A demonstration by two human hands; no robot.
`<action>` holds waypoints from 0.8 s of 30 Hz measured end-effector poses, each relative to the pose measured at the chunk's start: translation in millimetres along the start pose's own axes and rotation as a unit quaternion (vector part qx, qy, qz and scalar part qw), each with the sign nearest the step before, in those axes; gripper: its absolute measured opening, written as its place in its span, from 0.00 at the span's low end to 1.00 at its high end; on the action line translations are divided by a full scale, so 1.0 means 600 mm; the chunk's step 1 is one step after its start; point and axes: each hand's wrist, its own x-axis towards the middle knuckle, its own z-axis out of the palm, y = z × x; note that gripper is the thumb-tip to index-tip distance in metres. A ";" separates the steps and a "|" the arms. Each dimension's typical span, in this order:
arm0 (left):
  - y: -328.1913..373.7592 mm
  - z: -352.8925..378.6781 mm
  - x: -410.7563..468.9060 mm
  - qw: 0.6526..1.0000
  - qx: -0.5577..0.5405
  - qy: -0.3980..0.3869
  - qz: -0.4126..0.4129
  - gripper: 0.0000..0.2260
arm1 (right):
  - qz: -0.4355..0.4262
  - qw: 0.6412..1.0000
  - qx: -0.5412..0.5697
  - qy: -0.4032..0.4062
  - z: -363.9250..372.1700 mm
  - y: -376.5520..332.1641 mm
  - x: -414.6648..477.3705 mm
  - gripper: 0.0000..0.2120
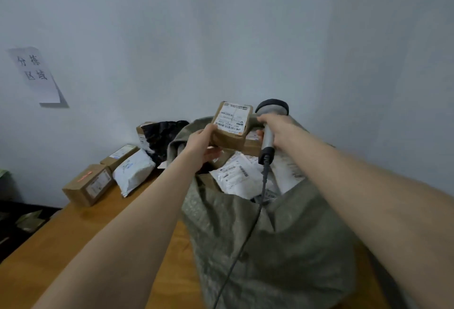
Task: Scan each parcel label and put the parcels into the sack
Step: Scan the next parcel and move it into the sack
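Wooden table (73, 247) is topped by the sack (282, 247) at lower centre. Over its mouth, mid-frame, a parcel (227, 140) is gripped by the left hand (200, 144); the scanner (272, 108) is clasped by the right hand (278, 131). The label (232, 118) should be steadied for scanning.

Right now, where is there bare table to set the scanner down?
Bare wood lies on the near-left table, bordered by its left edge, the sack and the brown box. The back-left is crowded: that box, white mailer and black bag sit close together. The sack's mouth is full of parcels.
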 end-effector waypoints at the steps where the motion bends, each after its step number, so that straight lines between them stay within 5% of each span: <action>1: -0.004 0.034 0.002 1.000 0.017 -0.001 -0.012 0.12 | 0.001 0.999 -0.030 0.012 -0.031 -0.008 0.010 0.07; 7: -0.029 0.205 0.015 0.988 0.140 -0.012 -0.057 0.15 | -0.045 0.985 -0.154 0.071 -0.192 -0.038 0.083 0.15; 14: -0.051 0.299 0.067 0.960 0.279 0.029 0.005 0.17 | 0.018 0.968 -0.251 -0.021 -0.248 0.011 0.174 0.24; 18: -0.069 0.324 0.098 0.947 0.319 0.027 -0.006 0.17 | 0.052 0.971 -0.228 -0.045 -0.256 0.046 0.202 0.21; 24: -0.088 0.369 0.145 0.946 0.315 0.059 0.049 0.15 | 0.023 0.997 -0.047 0.053 -0.296 0.010 0.230 0.19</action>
